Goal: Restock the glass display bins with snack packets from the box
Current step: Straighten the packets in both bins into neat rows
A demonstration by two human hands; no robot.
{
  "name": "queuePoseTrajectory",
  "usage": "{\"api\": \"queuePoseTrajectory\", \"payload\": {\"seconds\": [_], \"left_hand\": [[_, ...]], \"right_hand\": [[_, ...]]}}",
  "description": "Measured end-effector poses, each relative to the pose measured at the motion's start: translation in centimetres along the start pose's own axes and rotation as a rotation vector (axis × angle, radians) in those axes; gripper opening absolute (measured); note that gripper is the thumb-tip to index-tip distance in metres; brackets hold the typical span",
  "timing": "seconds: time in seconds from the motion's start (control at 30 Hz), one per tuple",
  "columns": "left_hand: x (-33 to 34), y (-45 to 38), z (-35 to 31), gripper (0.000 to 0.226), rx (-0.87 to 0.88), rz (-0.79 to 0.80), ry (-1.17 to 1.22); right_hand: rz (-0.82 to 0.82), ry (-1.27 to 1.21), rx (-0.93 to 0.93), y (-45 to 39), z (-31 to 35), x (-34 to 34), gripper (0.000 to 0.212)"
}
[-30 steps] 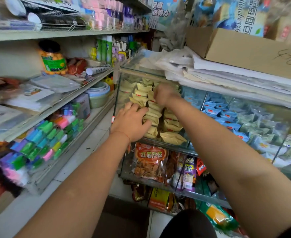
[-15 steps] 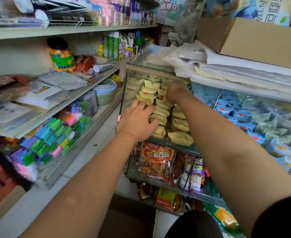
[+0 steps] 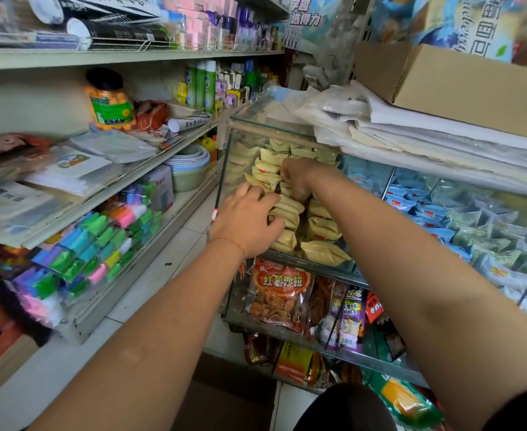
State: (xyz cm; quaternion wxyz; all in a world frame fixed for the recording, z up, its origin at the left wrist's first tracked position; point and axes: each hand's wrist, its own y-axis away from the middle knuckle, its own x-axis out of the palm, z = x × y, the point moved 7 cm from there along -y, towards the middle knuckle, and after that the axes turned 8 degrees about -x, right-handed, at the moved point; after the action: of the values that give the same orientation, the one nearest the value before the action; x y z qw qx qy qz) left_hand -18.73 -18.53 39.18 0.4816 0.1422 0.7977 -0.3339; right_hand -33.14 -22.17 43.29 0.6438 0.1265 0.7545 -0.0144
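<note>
The tan snack packets (image 3: 287,209) are lying stacked in rows in the glass bin (image 3: 225,181) at the left end of the display, filling it from the front edge well toward the back. You are pressing your left hand (image 3: 245,223) on the front rows, fingers curled over them. Your right hand (image 3: 296,178) is reaching deeper in; I cannot tell whether its fingers are gripping a packet. This bin is looking nearly stocked. The blue packets (image 3: 411,209) are sitting in the neighbouring bin, and the cardboard box (image 3: 461,79) on top is waiting.
</note>
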Motion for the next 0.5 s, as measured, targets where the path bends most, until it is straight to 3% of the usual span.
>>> {"api": "queuePoseTrajectory", "payload": {"seconds": [0.17,0.37,0.5], "left_hand": [[0.0,-0.1,0.0,0.051,-0.002,-0.003,-0.007],[0.1,0.0,-0.1,0.055,0.001,0.007,-0.024],[0.0,-0.1,0.0,0.05,-0.004,0.01,-0.017]], "right_hand": [[-0.059,-0.025,0.004,0.0,0.1,0.9,0.015],[-0.195,-0.13,0.02,0.3,-0.9,-0.4,0.035],[-0.208,-0.173,0.005,0.5,-0.5,0.6,0.03]]}}
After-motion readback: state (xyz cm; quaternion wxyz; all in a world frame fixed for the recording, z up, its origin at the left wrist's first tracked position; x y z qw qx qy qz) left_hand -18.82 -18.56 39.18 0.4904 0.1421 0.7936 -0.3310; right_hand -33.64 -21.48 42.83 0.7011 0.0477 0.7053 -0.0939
